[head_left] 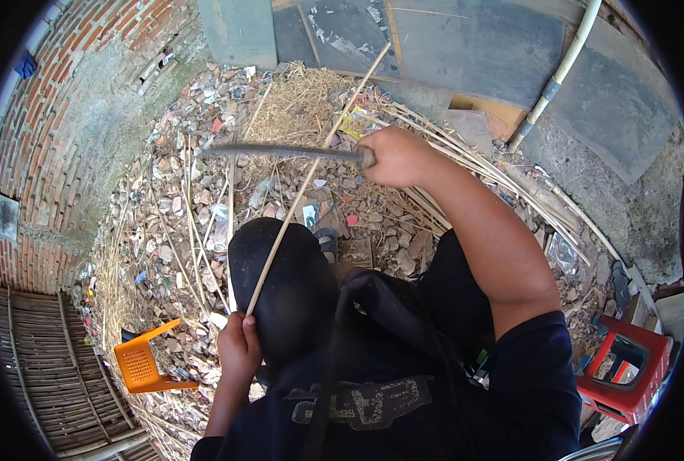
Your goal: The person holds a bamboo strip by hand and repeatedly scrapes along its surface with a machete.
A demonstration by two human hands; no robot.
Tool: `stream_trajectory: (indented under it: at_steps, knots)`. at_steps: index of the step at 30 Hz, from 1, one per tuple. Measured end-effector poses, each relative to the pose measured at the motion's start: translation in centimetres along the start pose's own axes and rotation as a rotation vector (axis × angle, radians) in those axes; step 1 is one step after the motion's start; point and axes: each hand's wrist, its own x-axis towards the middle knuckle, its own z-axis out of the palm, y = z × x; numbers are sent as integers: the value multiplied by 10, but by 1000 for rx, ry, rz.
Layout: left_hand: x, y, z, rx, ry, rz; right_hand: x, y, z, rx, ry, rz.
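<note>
**Two bare hands holding a long dark metal blade [280, 150] and a thin pale wooden strip [306, 187]**

The person's left hand [240, 346] is holding the lower end of the strip, its grip closed on it. The strip is slanting up and to the right, passing over the black-trousered left knee [274, 257]; its tip is reaching toward the far edge of the rubble-strewn ground [138, 223]. A grey sandal [326, 243] is showing just beyond the knee. The right hand [403, 156] is clasping the blade's short handle, its grip wrapped tight. The blade is pointing left and crossing the strip; whether the two are touching, one cannot tell.

An orange plastic seat [136, 367] is standing near the ground's near left corner, a red plastic stool [653, 374] near its near right corner. Loose pale sticks [194, 230] are lying toward the left edge, long pale strips [526, 196] toward the right. Dry tan straw [296, 92] is lying by the far edge, flat grey panels [472, 46] are standing behind, and a weathered red-brick wall [65, 100] is rising at left.
</note>
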Motion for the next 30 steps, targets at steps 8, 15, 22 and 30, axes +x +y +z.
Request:
stream_trajectory:
  at_steps: [8, 15, 22, 30]
  knots:
    - [-2, -2, 5, 176, 67, 31, 12, 38, 2, -136, 8, 142]
    - [0, -11, -3, 134, -18, 17, -1, 1, -9, -118, -48, 41]
    - [9, -3, -11, 56, -93, -18, 9, 30, 0, -32, 89, 87]
    - [10, -5, 0, -10, -48, -31, 12, 23, 13, -82, 39, -61]
